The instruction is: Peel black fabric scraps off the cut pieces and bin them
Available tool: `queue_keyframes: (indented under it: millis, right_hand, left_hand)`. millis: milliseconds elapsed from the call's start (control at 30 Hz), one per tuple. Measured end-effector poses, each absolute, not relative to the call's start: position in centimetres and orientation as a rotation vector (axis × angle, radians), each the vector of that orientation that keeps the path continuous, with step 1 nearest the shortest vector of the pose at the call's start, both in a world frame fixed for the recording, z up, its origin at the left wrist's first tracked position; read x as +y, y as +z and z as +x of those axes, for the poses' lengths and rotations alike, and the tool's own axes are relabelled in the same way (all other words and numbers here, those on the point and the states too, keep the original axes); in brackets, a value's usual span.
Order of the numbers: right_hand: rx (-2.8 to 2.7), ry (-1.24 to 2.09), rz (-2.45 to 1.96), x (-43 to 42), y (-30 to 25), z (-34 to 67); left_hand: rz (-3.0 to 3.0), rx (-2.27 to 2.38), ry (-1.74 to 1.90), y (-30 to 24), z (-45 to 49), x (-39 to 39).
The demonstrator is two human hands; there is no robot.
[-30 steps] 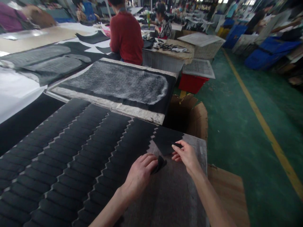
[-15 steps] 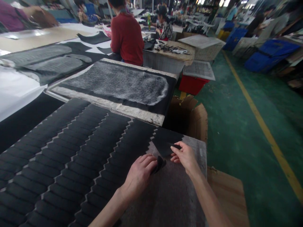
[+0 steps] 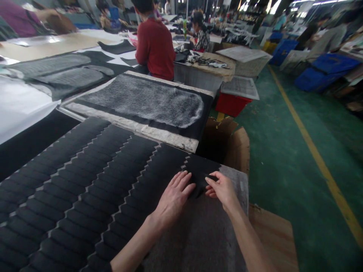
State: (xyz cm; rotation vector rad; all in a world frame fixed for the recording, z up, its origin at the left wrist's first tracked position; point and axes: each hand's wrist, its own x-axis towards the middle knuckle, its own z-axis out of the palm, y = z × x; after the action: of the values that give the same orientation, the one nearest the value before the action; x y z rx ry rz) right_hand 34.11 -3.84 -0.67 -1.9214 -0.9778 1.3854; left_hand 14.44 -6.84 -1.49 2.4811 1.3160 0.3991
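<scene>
Rows of overlapping black cut pieces (image 3: 79,181) cover a grey felt-covered board (image 3: 198,234) in front of me. My left hand (image 3: 174,198) lies flat with fingers stretched out on the last black piece (image 3: 200,170) at the right end of a row. My right hand (image 3: 222,189) pinches the right corner of that same piece between thumb and fingers. The piece lies on the board close to its far right corner.
An open cardboard box (image 3: 229,145) stands just beyond the board, another board with grey fleece (image 3: 147,100) behind it. A person in a red top (image 3: 155,43) works at the table ahead. A red bin (image 3: 232,104) and green floor (image 3: 283,158) lie to the right.
My left hand has let go of the curled black piece it pinched and moved forward, flattening onto the piece. My right hand has stayed at the piece's corner.
</scene>
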Motion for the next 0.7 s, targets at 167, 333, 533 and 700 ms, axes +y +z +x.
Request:
queue_keyframes:
  millis: [167, 333, 533, 700]
  right_hand:
    - [-1.022, 1.362, -1.938, -3.9, -0.9, 34.1]
    - [-1.331, 1.079, -2.029, -4.9, -0.5, 33.9]
    - [-1.528, 1.008, -2.105, -4.9, 0.1, 34.8]
    - [-1.460, 1.089, -2.118, -4.3, -0.9, 35.7]
  left_hand:
    - [2.519, 1.347, 0.404, -1.9, 14.6, -6.9]
    - [2.545, 1.341, 0.418, -2.2, 14.5, -7.0]
    - [2.560, 1.320, 0.457, -2.5, 14.5, -6.9]
    - [2.531, 1.323, 0.447, -2.1, 14.4, -6.6]
